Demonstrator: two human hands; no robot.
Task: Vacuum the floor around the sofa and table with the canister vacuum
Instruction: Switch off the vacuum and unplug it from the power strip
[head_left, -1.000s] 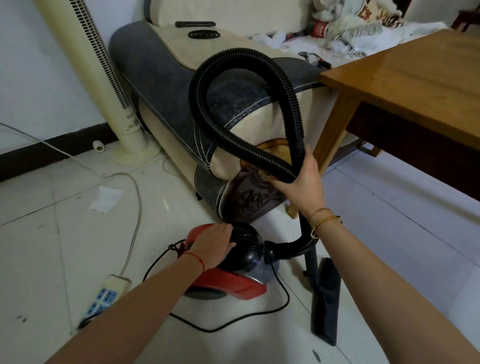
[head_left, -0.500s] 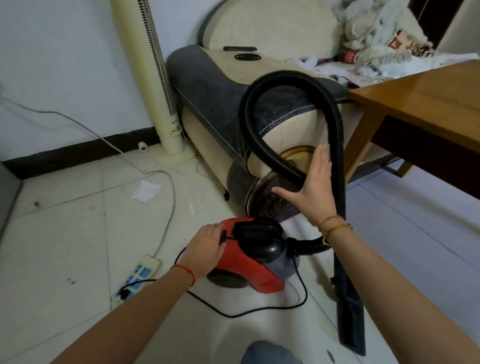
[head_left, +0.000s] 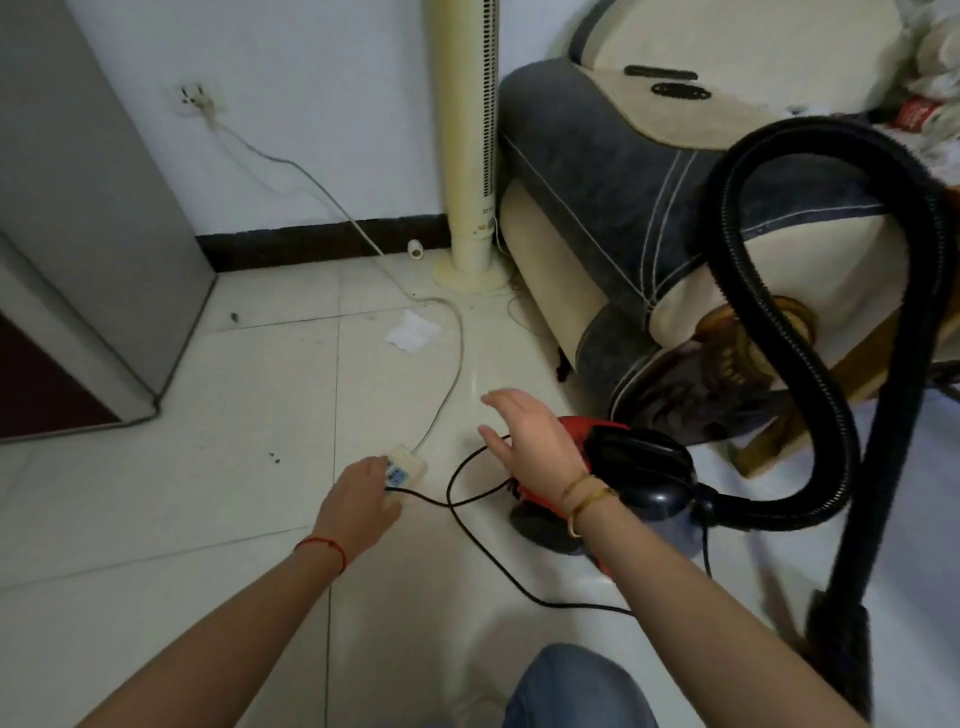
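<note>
The red and black canister vacuum (head_left: 639, 467) sits on the tiled floor by the sofa's (head_left: 613, 171) front corner. Its black ribbed hose (head_left: 779, 332) loops up in front of the sofa arm and drops to the floor nozzle (head_left: 841, 649) at lower right. A black power cord (head_left: 467, 525) runs from the vacuum to a white power strip (head_left: 408, 462). My left hand (head_left: 358, 504) rests on the near end of the strip, where the cord reaches it. My right hand (head_left: 524, 436) hovers open above the vacuum's rear, holding nothing.
A cream tower fan (head_left: 472, 156) stands against the wall left of the sofa. A grey cabinet (head_left: 78, 208) fills the left side. The strip's white cable (head_left: 447, 364) runs to a wall socket (head_left: 200, 98). A crumpled tissue (head_left: 413, 330) and crumbs lie on the tiles.
My view swung left. My right hand let go of the hose and moved over the vacuum. My left hand left the vacuum body and reached the power strip.
</note>
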